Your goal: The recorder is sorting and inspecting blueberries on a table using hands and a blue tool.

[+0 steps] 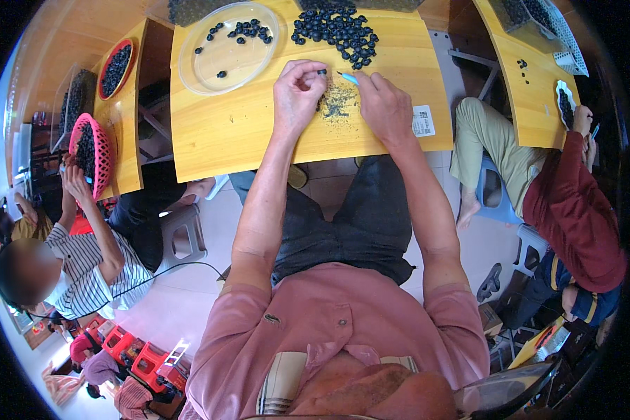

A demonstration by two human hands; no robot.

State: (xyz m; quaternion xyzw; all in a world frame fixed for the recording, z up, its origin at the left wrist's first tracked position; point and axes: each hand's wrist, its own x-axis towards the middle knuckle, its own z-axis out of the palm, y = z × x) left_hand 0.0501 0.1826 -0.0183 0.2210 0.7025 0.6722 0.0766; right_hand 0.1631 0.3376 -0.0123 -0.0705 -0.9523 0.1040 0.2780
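Over the yellow wooden table (210,133), my left hand (297,98) pinches a small black bead (322,72) between thumb and fingertips. My right hand (386,108) is closed around a slim tool with a light blue handle (349,78). The tool's dark, pointed tip faces the bead, with a small gap between them. Dark shavings (337,105) lie scattered on the wood between my hands. Beyond them spreads a heap of similar round black beads (332,28). A round, clear plastic tray (213,80) at the far left holds several more.
A white printed label (422,120) lies right of my right hand. At the left, a person works beside a pink basket (102,157) and a red bowl (127,56) of dark pieces. Another person in a dark red sleeve (574,203) works at the right table. Plastic stools (182,234) stand nearby.
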